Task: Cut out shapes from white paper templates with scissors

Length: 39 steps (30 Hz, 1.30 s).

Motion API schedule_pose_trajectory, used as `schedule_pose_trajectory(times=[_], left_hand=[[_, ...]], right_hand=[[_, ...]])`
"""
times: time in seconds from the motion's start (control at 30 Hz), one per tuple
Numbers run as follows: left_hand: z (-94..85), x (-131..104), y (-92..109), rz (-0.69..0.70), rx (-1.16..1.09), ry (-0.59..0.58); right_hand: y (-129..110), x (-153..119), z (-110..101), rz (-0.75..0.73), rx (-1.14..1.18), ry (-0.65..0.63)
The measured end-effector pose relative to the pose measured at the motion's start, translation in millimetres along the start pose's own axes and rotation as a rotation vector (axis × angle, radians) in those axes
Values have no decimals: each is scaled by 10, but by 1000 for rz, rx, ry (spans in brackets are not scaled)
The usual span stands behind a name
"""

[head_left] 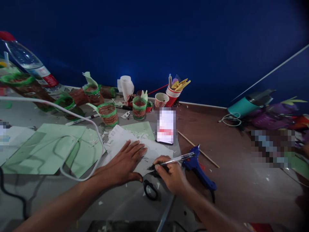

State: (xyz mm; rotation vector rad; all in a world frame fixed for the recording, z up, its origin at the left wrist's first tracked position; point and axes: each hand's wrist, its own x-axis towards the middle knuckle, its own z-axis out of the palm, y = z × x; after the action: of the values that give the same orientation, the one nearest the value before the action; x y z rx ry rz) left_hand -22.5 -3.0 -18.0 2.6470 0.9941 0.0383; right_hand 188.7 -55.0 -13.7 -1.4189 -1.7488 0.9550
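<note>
A white sheet of paper (154, 151) with a few drawn marks lies in front of me. My left hand (125, 161) rests flat on its left part, fingers spread. Closed round a clear pen with a dark grip (180, 158) is my right hand (172, 174); the pen's tip is at the paper, between the two hands. Black scissors (151, 190) lie just below, one handle loop showing and the rest partly hidden by my right hand. A lit phone (166, 125) lies beyond the paper's right edge. To the right of my right hand is a blue glue gun (199, 169).
Several brown and green decorated cups (108, 114) stand at the back left, near a large bottle (36, 66). Green sheets (48, 145) and a white cable (98, 133) lie left. Right are a wooden stick (199, 149) and a teal cylinder (243, 106); a red cup (172, 96) holds tools.
</note>
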Motion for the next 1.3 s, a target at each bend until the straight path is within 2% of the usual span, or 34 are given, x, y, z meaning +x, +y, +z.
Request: schedule_pose_trajectory(times=[0.17,0.63,0.93,1.3], left_hand=[[4,-2,-4,4,14,-13],[-8,0,-5,8,6,-8],[-21,2,8,0,10,-13],[-6,3,-5,12,8,7]], right_hand=[[-12,12,-20,8,-6,-1],[16,21,-87,156,65,-31],[65,16,-89,151,71,-10],[7,13,-91,160,64,0]])
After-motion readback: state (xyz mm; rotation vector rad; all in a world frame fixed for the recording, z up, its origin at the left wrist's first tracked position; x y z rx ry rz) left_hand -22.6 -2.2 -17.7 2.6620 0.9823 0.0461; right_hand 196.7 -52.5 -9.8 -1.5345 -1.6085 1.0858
